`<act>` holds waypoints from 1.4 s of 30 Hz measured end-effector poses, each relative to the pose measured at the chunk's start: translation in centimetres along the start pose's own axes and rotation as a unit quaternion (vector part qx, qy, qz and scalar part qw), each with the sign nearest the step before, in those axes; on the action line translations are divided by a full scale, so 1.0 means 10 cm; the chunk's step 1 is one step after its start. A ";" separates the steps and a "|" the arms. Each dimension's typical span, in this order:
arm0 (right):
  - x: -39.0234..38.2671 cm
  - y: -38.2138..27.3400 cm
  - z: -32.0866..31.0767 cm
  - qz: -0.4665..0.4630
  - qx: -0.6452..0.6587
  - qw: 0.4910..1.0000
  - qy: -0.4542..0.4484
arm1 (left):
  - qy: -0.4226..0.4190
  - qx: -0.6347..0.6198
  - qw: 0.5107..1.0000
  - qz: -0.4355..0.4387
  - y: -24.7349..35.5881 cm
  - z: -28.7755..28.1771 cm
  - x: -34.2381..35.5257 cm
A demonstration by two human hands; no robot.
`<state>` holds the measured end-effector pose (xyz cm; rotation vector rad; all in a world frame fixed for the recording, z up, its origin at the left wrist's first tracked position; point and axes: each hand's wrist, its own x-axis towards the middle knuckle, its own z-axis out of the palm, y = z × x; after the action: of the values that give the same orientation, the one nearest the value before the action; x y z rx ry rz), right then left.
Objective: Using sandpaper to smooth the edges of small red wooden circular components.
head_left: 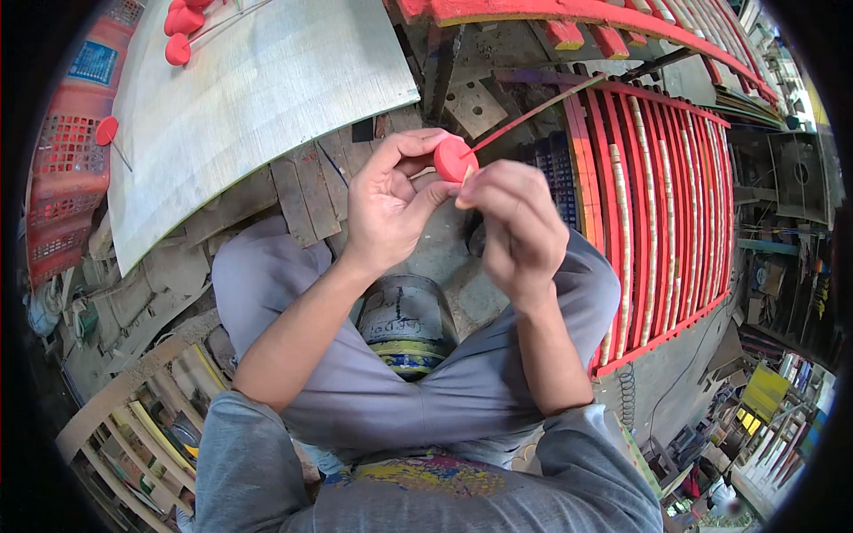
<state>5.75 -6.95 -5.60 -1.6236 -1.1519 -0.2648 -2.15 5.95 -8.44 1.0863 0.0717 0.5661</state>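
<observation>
Just above the middle, at twelve o'clock, a red disc (451,160) sits between the person's two hands, its thin stick (533,115) reaching out toward two o'clock. The left hand (391,191), at eleven, is grasping the disc: the palm is turned inward, the index finger arches over to the disc's upper rim, and the thumb reaches toward its lower edge. Its wrist is nearly straight, the forearm rising toward one o'clock from a bent elbow over the thigh.

The right hand (520,218), at two, has its thumb and forefinger pinched on a small pale piece (464,195) right by the disc's lower edge; the other fingers curl in, slightly blurred. Its forearm points toward eleven from above the other thigh. Whether this hand also touches the disc I cannot tell.

A pail (404,324) stands between the thighs, at six from the disc. A pale board (258,98) lies between ten and eleven, with more red discs (178,49) at its far edge, and a red slatted rack (657,222) fills three o'clock
</observation>
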 end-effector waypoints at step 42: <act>-0.11 0.07 0.04 0.371 0.220 0.897 0.092 | -0.031 0.100 0.985 -0.136 0.06 0.02 0.03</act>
<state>5.57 -7.23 -6.94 -1.4685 -0.3454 0.3165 -2.03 6.17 -7.81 1.2650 0.2222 0.2826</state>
